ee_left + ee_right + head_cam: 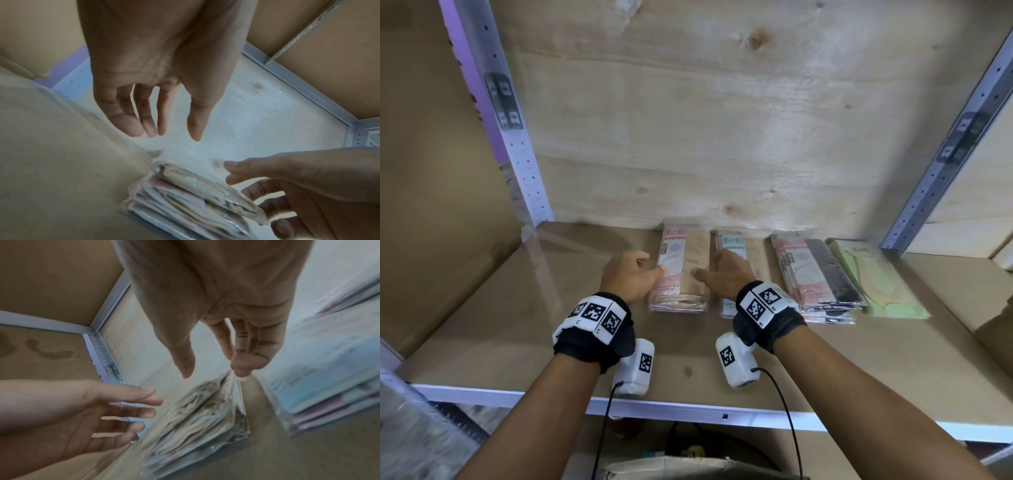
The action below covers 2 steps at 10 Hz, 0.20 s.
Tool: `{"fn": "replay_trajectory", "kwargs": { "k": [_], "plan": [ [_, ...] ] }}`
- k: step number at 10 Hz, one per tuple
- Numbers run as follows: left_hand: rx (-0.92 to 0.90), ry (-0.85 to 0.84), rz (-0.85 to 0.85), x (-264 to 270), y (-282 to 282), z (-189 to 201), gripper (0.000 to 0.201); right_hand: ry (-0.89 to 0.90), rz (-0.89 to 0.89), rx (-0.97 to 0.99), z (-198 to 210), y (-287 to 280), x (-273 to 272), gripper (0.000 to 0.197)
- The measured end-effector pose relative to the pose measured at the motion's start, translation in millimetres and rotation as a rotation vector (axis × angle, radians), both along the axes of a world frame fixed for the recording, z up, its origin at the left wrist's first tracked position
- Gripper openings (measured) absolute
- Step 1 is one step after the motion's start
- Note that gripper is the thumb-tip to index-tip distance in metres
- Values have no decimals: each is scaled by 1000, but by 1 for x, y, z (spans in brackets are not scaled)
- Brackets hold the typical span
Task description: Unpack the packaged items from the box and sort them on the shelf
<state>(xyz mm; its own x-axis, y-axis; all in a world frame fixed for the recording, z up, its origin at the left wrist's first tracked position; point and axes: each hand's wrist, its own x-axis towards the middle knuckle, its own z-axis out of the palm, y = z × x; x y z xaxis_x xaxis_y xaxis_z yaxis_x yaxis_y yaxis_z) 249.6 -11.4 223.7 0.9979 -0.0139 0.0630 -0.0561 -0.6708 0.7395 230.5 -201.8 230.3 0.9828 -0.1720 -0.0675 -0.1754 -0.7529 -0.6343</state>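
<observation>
A stack of beige stocking packets with pink labels (681,270) (185,194) (197,415) lies on the brown shelf board (517,308) near the back wall. My left hand (630,270) (156,113) hangs just left of the stack, fingers relaxed and holding nothing. My right hand (722,274) (216,356) is at the stack's right side with fingers straight, its fingertips (242,368) close to the top packet's edge. Both hands flank the stack without gripping it.
Right of it lie a blue-labelled packet stack (746,250), a dark-stocking stack (822,274) and a green packet pile (880,281). Perforated metal uprights (517,137) (945,147) frame the bay. A plywood back wall (722,120) closes it. A cardboard box (688,469) sits below.
</observation>
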Motion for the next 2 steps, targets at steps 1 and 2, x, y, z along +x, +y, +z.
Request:
{"fn": "replay_trajectory", "kwargs": {
  "k": [1, 2],
  "plan": [
    [-118, -113, -23, -13, -8, 7, 30, -126, 12, 150, 4, -9, -16, 34],
    [-157, -130, -89, -32, -20, 7, 18, -186, 29, 350, 3, -22, -40, 12]
  ]
}}
